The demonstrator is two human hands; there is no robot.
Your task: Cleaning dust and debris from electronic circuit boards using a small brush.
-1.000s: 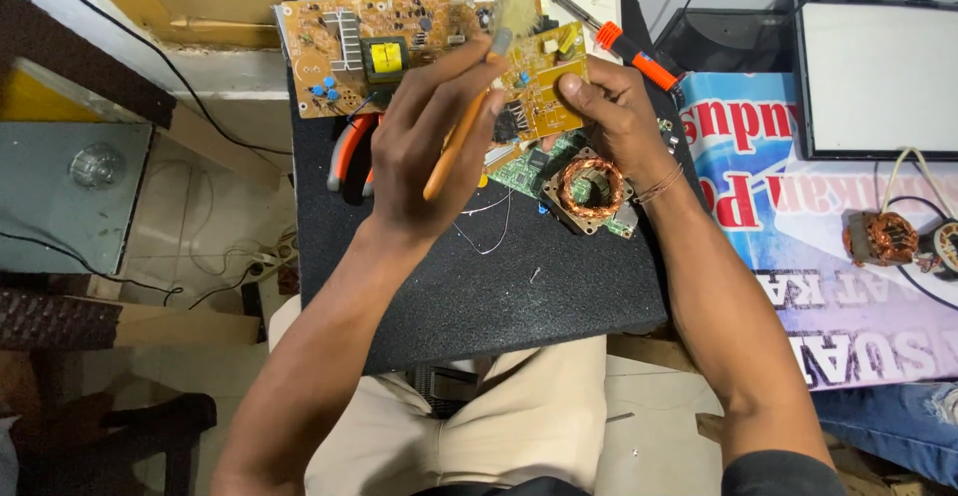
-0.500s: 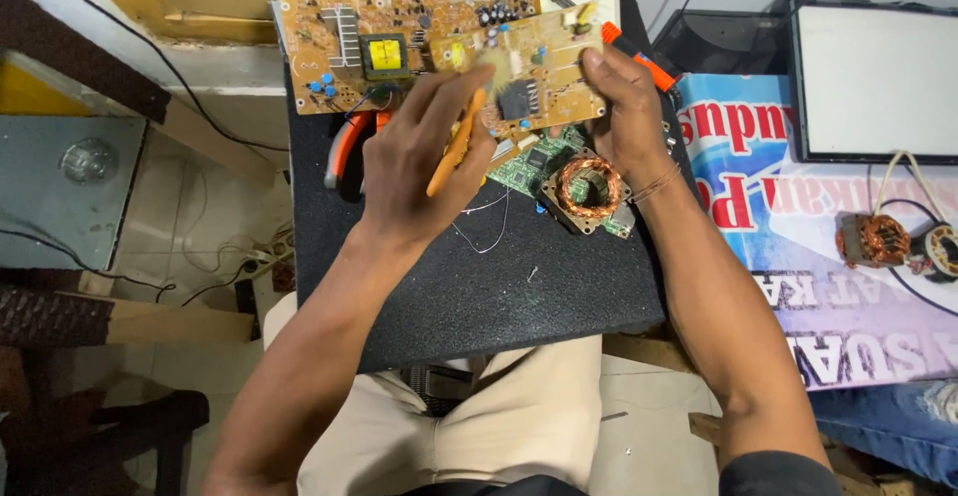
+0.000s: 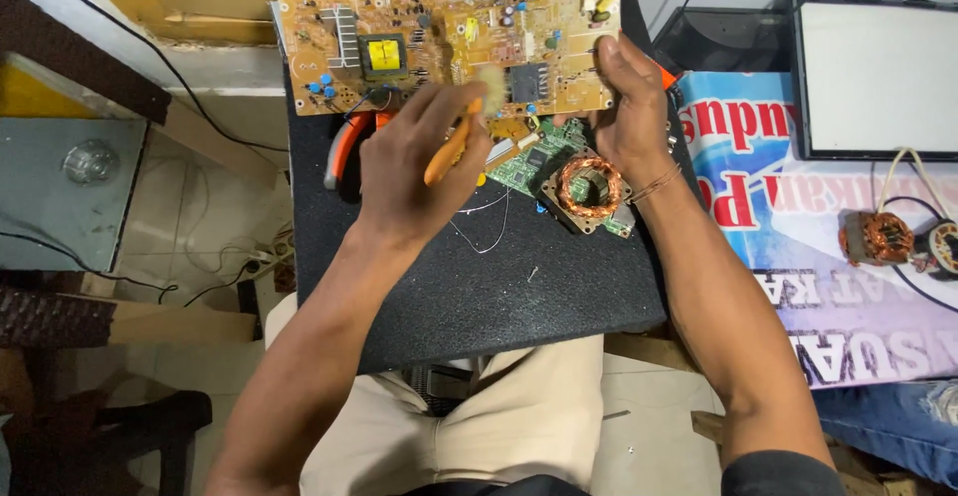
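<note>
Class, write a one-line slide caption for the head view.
Left hand brushes a brown circuit board with an orange-handled brush; right hand steadies it.

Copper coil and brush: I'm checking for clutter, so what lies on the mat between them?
In the head view, a small green circuit board lies between the coil and brush.

Bench clutter around the black mat [image 3: 479,286]

Copper coil [image 3: 589,185] beside a green board [image 3: 547,152]; orange-handled pliers [image 3: 344,147] left; white panel [image 3: 878,67] far right.

At upper centre, the right hand [image 3: 627,97] grips the edge of a tan circuit board [image 3: 439,47]. The left hand [image 3: 414,172] holds an orange-handled brush [image 3: 461,135], bristles touching the board. Just below lies a copper coil [image 3: 589,185] on a black mat [image 3: 499,286].
</note>
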